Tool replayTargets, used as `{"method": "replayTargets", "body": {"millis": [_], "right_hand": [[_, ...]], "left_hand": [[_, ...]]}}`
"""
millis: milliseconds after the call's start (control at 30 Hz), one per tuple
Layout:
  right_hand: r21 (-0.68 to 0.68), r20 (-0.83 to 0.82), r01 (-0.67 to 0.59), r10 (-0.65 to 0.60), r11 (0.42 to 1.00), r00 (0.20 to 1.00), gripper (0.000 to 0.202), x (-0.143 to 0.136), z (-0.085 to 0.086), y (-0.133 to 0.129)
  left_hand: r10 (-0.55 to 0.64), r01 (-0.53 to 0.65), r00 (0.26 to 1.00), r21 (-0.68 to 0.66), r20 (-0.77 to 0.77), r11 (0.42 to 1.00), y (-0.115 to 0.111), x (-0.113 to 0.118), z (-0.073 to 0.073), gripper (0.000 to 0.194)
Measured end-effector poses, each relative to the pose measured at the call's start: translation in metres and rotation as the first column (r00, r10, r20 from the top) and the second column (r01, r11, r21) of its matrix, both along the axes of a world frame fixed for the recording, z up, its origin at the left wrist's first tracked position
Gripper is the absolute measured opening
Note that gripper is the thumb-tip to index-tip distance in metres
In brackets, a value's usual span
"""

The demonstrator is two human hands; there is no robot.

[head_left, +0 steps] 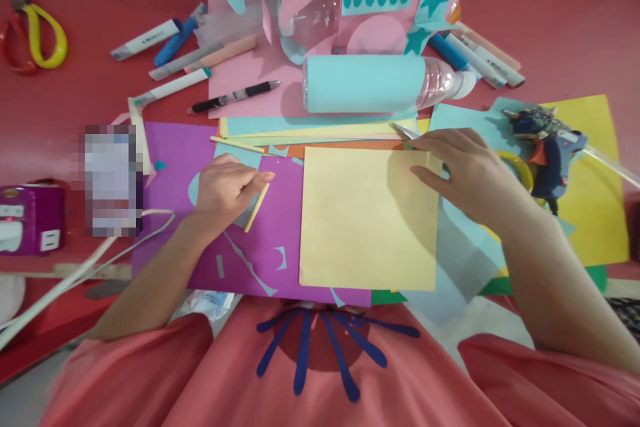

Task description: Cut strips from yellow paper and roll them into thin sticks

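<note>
My left hand is closed above the purple sheet, thumb pressed against the curled fingers. A thin yellow paper strip slants down from the thumb tip and appears pinched there. Another yellow strip lies just beyond this hand. Over the top right corner of a pale yellow square sheet, my right hand has its thumb and fingers apart. From beneath its fingertips pokes the pointed blade of scissors; a yellow handle shows on the hand's far side.
A blue-wrapped bottle, a black pen and several markers lie beyond the sheets. At right rests a glue gun. Red-and-yellow scissors, a blurred phone-like object and a purple box are at left.
</note>
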State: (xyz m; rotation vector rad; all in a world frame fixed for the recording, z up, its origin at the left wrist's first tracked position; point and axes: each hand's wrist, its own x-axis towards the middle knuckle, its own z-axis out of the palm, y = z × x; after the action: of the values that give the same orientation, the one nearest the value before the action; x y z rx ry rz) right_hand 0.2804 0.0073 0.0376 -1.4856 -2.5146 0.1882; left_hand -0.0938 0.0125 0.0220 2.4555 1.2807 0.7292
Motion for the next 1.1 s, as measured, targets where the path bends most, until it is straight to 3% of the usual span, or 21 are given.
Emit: {"method": "replayTargets", "body": {"millis": [133, 233, 333, 433, 533, 633, 733, 800, 900, 1000, 1100], "right_hand": [[0.036, 0.028, 0.021, -0.022, 0.999, 0.999, 0.027, 0.000, -0.012, -0.005], [0.003, 0.033, 0.039, -0.039, 0.999, 0.999, 0.027, -0.003, -0.018, -0.004], [-0.038, 0.035, 0.063, -0.061, 0.997, 0.998, 0.028, -0.004, -0.022, -0.003], [-0.040, 0.010, 0.071, -0.071, 0.997, 0.997, 0.026, -0.005, -0.026, -0.002], [-0.015, -0.058, 0.053, -0.054, 0.998, 0.997, 0.022, -0.004, -0.031, -0.001], [-0.005, -0.120, 0.054, -0.055, 0.999, 0.991, 0.014, -0.005, -0.032, 0.000], [-0.057, -0.187, 0.053, -0.063, 0.997, 0.980, 0.008, -0.010, -0.027, 0.002], [-0.091, -0.257, 0.053, -0.075, 0.994, 0.964, 0.009, -0.017, -0.022, 0.003], [-0.076, -0.347, 0.066, -0.089, 0.995, 0.934, 0.008, -0.029, -0.017, 0.003], [-0.046, -0.367, 0.063, -0.075, 0.997, 0.927, 0.011, -0.037, -0.016, 0.004], [-0.003, -0.343, 0.063, -0.060, 0.998, 0.938, 0.015, -0.039, -0.016, 0.007]], "left_hand": [[0.016, -0.017, 1.000, -0.046, -0.019, 0.999, 0.002, 0.009, 0.006, 0.055], [0.005, -0.001, 0.997, 0.056, -0.077, 0.998, 0.006, 0.017, 0.007, 0.046], [0.017, -0.012, 0.999, 0.132, -0.033, 0.991, 0.009, 0.024, 0.006, 0.037], [0.055, -0.054, 0.998, 0.035, -0.013, 0.998, 0.010, 0.027, 0.006, 0.024], [0.052, -0.057, 0.995, -0.052, -0.090, 0.997, 0.011, 0.027, 0.007, 0.033], [-0.031, 0.021, 0.989, -0.073, -0.142, 0.997, 0.008, 0.031, 0.008, 0.045], [-0.195, 0.192, 0.975, -0.037, -0.107, 0.981, -0.010, 0.043, 0.008, 0.050], [-0.391, 0.394, 0.917, 0.035, -0.082, 0.918, -0.028, 0.056, 0.007, 0.045], [-0.570, 0.593, 0.781, 0.018, -0.258, 0.805, -0.051, 0.071, 0.002, 0.037], [-0.565, 0.574, 0.722, -0.109, -0.400, 0.811, -0.059, 0.077, -0.007, 0.062], [-0.542, 0.542, 0.711, -0.143, -0.447, 0.828, -0.051, 0.074, -0.013, 0.064]]}}
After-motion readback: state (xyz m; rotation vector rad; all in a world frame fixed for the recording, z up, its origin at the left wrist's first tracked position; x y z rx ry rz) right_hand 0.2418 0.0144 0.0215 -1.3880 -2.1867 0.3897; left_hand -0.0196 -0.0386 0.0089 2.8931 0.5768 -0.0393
